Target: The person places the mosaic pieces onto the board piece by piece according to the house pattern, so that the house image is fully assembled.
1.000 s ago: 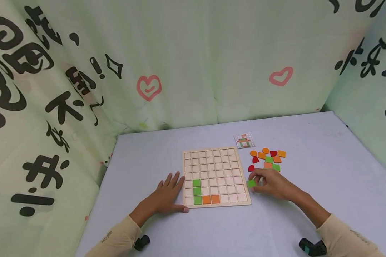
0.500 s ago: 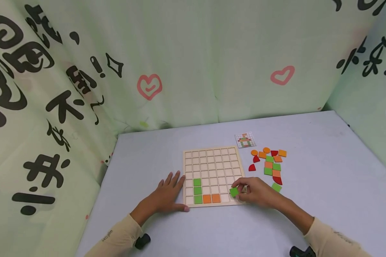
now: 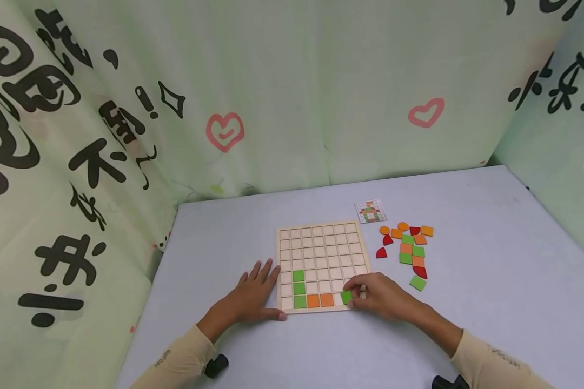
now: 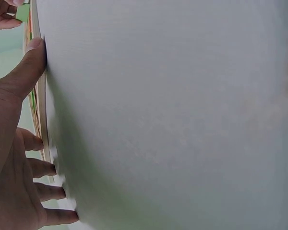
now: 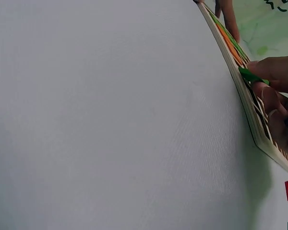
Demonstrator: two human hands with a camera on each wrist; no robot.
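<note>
My right hand [image 3: 377,296] pinches a green square tile [image 3: 346,297] low over the bottom row of a wooden grid board [image 3: 325,248]. In the right wrist view this green tile [image 5: 252,76] is tilted, its lower corner at the board's near edge. My left hand [image 3: 253,294] lies with fingers spread against the board's left edge; its thumb rests at the front corner, as the left wrist view also shows. Set in the board are green tiles [image 3: 299,288] stacked in one column and two orange tiles [image 3: 319,300] beside the bottom one.
Right of the board lie several loose green, orange and red pieces [image 3: 406,248], some of them round or quarter-round. A small pattern card [image 3: 370,211] lies behind them. A printed curtain [image 3: 282,108] hangs behind the white table [image 3: 491,243].
My right hand has carried the green tile leftward from beside the loose pieces to the board's bottom row, lowering it. My left hand has stayed in place.
</note>
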